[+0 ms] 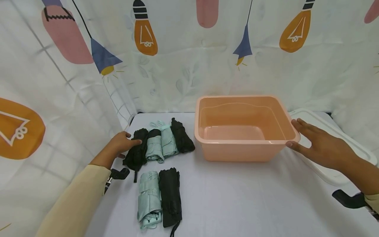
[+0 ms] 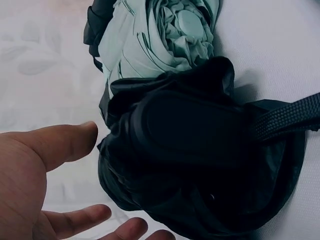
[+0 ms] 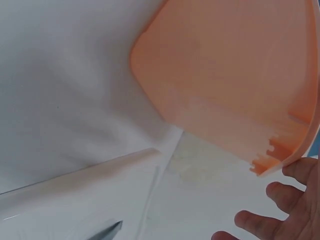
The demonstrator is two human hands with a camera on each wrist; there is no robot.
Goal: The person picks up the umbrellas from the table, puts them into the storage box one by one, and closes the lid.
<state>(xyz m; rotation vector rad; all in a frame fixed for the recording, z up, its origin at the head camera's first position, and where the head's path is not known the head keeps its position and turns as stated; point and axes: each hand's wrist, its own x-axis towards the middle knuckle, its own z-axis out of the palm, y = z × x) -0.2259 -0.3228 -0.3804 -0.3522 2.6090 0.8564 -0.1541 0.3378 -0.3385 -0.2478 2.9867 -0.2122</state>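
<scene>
Black bundle: a folded, umbrella-like black bundle [image 1: 136, 149] with a strap lies at the left hand [image 1: 121, 144], between its thumb and fingers.
Left hand: thumb and fingers spread loosely either side of the black bundle; the left wrist view shows a slight gap at the thumb, with no grip on it.
Rest of the row: right of the left hand, side by side, a black-banded mint bundle [image 1: 154, 149], a plain mint bundle [image 1: 169, 141] and a second black bundle [image 1: 181, 136].
Front pair: nearer the person than the left hand, a mint roll [image 1: 149, 199] beside a black roll [image 1: 170, 197].
Peach tub: the peach tub [image 1: 237, 151] stands between the hands, just left of the right hand [image 1: 327, 149].
Right hand: fingers extended and spread, touching the tub's rim without gripping.
White lid: a flat, lid-like white piece [image 1: 333, 177] lies beneath the right hand.
Counter: white-covered counter [image 1: 225, 197] under everything.
Backdrop: beyond both hands, a white sheet [image 1: 183, 65] printed with bulbs and lamps.
</scene>
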